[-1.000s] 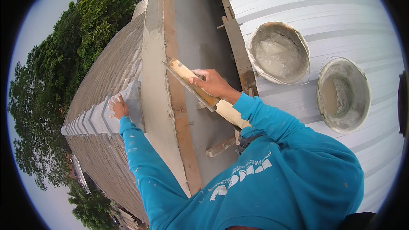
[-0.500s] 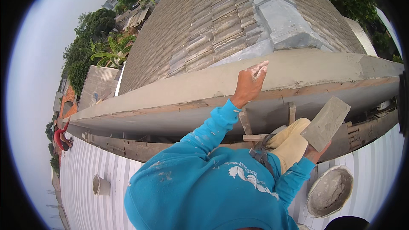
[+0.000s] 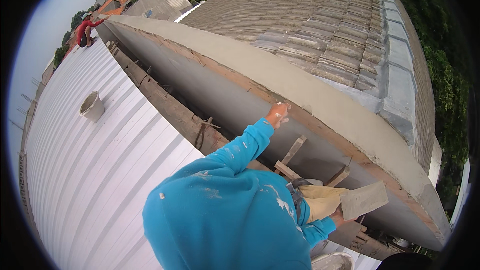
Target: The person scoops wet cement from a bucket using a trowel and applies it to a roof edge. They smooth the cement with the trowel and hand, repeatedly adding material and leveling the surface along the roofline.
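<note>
My left hand (image 3: 277, 115), smeared with pale mortar, is closed beside the lower edge of the plastered concrete ledge (image 3: 245, 59). Whether its curled fingers hold anything is hidden. Down at the right, my right hand (image 3: 339, 218) grips a plastering float (image 3: 364, 201), a flat grey rectangular board with its broad face showing. The fingers are partly hidden behind it. Below that hand, the rim of a mortar bucket (image 3: 334, 261) shows at the lower edge.
Wooden props (image 3: 291, 151) stick out beneath the ledge, over a dark gap. White corrugated roofing (image 3: 95, 170) spreads at left, with another bucket (image 3: 92, 107) on it. A person in red (image 3: 86, 31) crouches at the far end. A tiled roof (image 3: 310, 25) rises beyond the ledge.
The view has swung round to the right. My left hand has come down from above the ledge to its lower edge, its fingers more curled. My right hand still holds the float, now tilted differently.
</note>
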`<action>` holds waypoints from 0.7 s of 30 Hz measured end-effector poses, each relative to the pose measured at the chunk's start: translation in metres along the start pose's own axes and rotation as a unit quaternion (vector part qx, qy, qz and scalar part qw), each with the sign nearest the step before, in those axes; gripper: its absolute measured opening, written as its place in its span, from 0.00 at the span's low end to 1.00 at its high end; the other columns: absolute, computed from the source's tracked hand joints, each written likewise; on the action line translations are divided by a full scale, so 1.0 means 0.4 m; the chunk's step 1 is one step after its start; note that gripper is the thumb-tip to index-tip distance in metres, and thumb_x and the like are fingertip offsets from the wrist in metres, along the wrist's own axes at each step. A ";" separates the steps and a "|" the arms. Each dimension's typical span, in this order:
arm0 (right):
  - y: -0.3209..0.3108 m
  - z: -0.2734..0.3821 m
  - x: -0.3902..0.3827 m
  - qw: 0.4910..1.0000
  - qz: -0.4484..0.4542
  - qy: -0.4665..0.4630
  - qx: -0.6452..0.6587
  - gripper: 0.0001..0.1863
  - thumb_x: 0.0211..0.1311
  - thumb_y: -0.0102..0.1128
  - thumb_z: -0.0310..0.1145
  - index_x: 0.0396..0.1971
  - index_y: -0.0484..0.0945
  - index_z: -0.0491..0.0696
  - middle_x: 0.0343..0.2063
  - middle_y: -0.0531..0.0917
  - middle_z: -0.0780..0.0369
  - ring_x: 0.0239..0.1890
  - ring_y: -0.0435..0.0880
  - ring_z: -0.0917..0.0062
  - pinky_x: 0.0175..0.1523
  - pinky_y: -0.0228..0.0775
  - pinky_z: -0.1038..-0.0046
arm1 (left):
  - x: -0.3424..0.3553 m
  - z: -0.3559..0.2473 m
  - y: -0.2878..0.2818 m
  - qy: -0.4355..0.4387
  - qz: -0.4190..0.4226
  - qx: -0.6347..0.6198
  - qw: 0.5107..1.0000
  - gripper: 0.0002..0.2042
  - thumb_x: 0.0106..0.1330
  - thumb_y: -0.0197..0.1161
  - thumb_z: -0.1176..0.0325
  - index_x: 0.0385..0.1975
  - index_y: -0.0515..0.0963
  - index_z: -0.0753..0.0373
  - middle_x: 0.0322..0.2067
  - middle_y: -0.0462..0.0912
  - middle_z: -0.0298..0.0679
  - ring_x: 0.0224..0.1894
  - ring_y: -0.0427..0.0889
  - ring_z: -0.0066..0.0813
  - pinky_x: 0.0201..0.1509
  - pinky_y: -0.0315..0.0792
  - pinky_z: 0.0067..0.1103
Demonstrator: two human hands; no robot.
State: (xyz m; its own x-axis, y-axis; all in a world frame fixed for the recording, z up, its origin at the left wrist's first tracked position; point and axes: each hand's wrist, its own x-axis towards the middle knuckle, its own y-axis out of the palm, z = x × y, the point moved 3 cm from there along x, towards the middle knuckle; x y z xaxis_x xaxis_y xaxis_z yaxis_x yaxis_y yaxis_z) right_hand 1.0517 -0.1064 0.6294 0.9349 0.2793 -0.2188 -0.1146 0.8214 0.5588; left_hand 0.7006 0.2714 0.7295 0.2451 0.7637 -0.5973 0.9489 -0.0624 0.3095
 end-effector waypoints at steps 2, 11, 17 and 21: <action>-0.044 -0.025 0.007 0.998 0.003 -0.029 -0.053 0.28 0.62 0.51 0.51 0.55 0.73 0.46 0.50 0.80 0.56 0.51 0.80 0.63 0.51 0.77 0.61 | 0.022 -0.021 0.011 0.014 0.003 -0.040 0.999 0.33 0.63 0.58 0.70 0.66 0.52 0.72 0.70 0.50 0.54 0.72 0.50 0.56 0.69 0.61 0.43; -0.120 -0.040 -0.011 0.977 0.010 -0.099 -0.191 0.28 0.59 0.57 0.45 0.56 0.71 0.44 0.50 0.79 0.55 0.51 0.79 0.63 0.52 0.76 0.61 | 0.079 -0.030 0.016 -0.016 -0.004 -0.095 0.995 0.21 0.56 0.58 0.73 0.50 0.70 0.73 0.70 0.48 0.58 0.72 0.49 0.57 0.69 0.60 0.42; -0.133 -0.048 -0.019 0.957 0.012 -0.149 -0.247 0.29 0.56 0.61 0.41 0.56 0.69 0.43 0.50 0.78 0.55 0.51 0.79 0.64 0.52 0.75 0.61 | 0.071 -0.017 0.011 -0.005 -0.003 -0.132 0.991 0.26 0.56 0.59 0.72 0.55 0.65 0.73 0.70 0.47 0.58 0.72 0.50 0.57 0.71 0.57 0.42; -0.117 -0.056 -0.019 0.944 0.021 -0.179 -0.278 0.30 0.55 0.64 0.38 0.56 0.68 0.42 0.51 0.78 0.54 0.51 0.79 0.64 0.53 0.75 0.61 | 0.070 -0.017 -0.008 0.009 0.027 -0.135 0.991 0.33 0.56 0.62 0.70 0.61 0.59 0.73 0.71 0.44 0.59 0.72 0.49 0.57 0.71 0.57 0.42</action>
State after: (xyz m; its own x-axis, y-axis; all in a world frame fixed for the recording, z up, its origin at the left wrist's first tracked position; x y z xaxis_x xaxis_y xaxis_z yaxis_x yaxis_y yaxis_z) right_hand 1.0423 -0.1359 0.5871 0.9680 0.2123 0.1341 -0.2186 0.9752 0.0339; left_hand 0.7031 0.2973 0.7165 0.2881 0.7752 -0.5623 0.8465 0.0684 0.5280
